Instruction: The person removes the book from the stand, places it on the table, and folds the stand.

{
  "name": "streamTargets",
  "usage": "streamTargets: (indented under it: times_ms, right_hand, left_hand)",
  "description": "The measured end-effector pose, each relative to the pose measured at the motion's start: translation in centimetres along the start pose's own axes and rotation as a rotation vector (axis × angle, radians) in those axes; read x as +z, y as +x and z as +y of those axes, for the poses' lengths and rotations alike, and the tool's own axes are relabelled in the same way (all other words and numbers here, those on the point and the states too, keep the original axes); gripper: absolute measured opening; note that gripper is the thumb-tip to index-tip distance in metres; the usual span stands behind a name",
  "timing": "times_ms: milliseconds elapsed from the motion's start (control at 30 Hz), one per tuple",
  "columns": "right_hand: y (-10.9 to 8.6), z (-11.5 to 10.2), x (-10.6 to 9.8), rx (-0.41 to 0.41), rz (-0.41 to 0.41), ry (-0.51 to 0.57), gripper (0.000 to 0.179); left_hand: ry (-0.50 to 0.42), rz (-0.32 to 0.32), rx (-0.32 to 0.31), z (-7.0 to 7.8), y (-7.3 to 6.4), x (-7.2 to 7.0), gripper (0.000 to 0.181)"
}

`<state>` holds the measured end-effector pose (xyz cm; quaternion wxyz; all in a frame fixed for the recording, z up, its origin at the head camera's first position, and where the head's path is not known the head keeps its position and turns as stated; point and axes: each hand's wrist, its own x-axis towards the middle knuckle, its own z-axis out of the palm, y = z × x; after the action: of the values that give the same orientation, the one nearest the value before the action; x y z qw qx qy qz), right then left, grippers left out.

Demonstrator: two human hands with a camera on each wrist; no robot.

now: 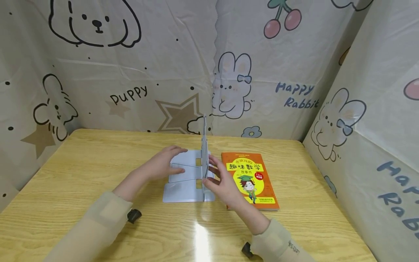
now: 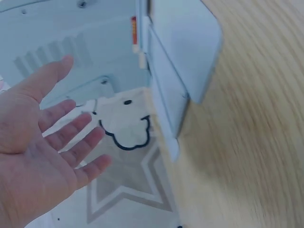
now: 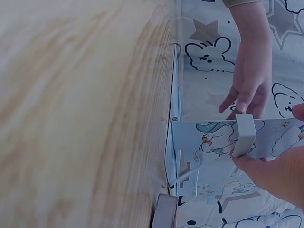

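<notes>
A pale blue folding book stand lies with its base flaps spread on the table, its thin panel upright and nearly edge-on in the head view. In the right wrist view, the panel's printed face shows a unicorn drawing and a white block-shaped clip at the edge. My right hand grips this panel from the right, thumb at the clip, fingers bent and partly hidden. My left hand hovers left of the panel, over the flaps, fingers spread and holding nothing.
An orange-and-yellow book lies flat just right of the stand, beside my right hand. The wooden table meets a printed cloth at its back and sides.
</notes>
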<state>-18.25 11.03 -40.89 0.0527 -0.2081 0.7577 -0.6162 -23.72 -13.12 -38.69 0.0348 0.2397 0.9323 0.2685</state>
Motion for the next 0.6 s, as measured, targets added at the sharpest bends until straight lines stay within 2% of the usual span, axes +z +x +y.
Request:
streamTargets:
  times_ms: [167,433,600]
  right_hand:
    - [-0.2,-0.5,0.0,0.007,-0.002,0.006,0.069]
    - [0.1,-0.1,0.1,0.002,0.001,-0.008,0.07]
    - [-0.2,-1.9,0.4,0.007,-0.02,0.002,0.07]
  left_hand:
    - [-0.04,0.085,0.003,0.8,-0.4,-0.2,0.065]
    - [-0.129,0.189,-0.029,2.0,-1.0,-1.1,0.062]
    - [-0.164,0.257,-0.031,2.6,-1.3,-1.5,0.062]
